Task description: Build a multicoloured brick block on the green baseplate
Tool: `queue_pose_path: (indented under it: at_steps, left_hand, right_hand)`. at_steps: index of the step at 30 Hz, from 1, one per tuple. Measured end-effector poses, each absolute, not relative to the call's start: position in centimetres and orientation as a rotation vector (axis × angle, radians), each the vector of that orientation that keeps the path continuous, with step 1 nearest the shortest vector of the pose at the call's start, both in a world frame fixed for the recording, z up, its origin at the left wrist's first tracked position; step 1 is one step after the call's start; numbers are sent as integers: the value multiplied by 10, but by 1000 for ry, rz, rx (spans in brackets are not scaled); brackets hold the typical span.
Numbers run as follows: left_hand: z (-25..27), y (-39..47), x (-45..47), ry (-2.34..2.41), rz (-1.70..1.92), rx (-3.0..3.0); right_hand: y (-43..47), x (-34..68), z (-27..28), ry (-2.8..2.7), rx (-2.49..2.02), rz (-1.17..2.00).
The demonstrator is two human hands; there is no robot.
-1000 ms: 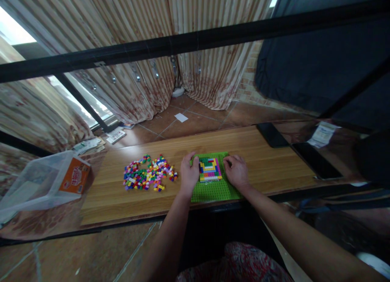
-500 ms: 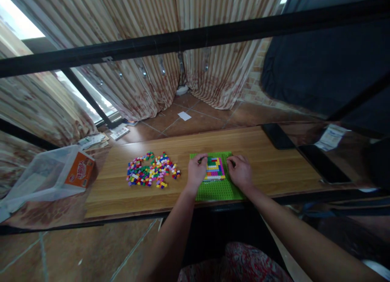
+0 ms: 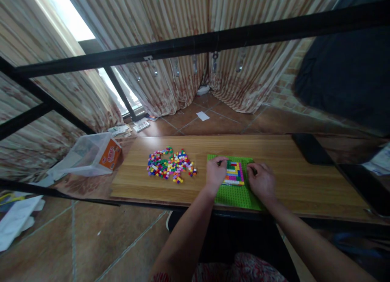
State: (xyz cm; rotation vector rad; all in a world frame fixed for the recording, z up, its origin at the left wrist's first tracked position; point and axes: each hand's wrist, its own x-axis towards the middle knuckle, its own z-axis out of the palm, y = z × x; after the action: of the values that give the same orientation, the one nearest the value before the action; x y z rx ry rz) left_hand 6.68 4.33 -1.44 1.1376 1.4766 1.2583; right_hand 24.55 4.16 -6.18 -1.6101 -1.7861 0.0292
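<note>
A green studded baseplate point(image 3: 233, 197) lies on the wooden board, with a rectangle of coloured toy bricks point(image 3: 234, 174) built on its middle. Over the plate's left part is my left hand point(image 3: 216, 175), covering the rectangle's left side; its fingers are curled and pressed together. My right hand point(image 3: 262, 181) rests at the plate's right edge with thumb and fingers bent in a pinch. Whatever either hand holds is too small or hidden to make out. To the left of the plate lies a loose pile of small coloured bricks point(image 3: 170, 165).
A clear plastic box point(image 3: 89, 154) with an orange label stands off the wooden board's point(image 3: 280, 152) left end. Two dark phone-like slabs, the farther slab point(image 3: 312, 149) and the nearer slab point(image 3: 365, 184), lie at the right. A black metal rail point(image 3: 195, 44) crosses beyond the board.
The camera view has swung left, so the board and everything on it appear farther right. Both hands keep nearly the same place and pose around the brick rectangle.
</note>
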Motion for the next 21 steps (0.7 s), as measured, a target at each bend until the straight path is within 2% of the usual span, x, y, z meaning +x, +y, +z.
queue_pose_path:
  at_steps: [9, 14, 18, 21]
  left_hand:
    - [-14, 37, 57, 1508, 1320, 1306]
    - [-1, 40, 8, 1804, 1372, 1529]
    - [7, 51, -42, 2153, 1174, 1791]
    - [4, 53, -62, 2140, 944, 2054]
  right_hand:
    - [43, 249, -64, -1824, -1586, 23]
    - [43, 250, -66, -1831, -1578, 27]
    - [43, 250, -65, -1827, -1585, 34]
    - [43, 250, -65, -1832, -1588, 35]
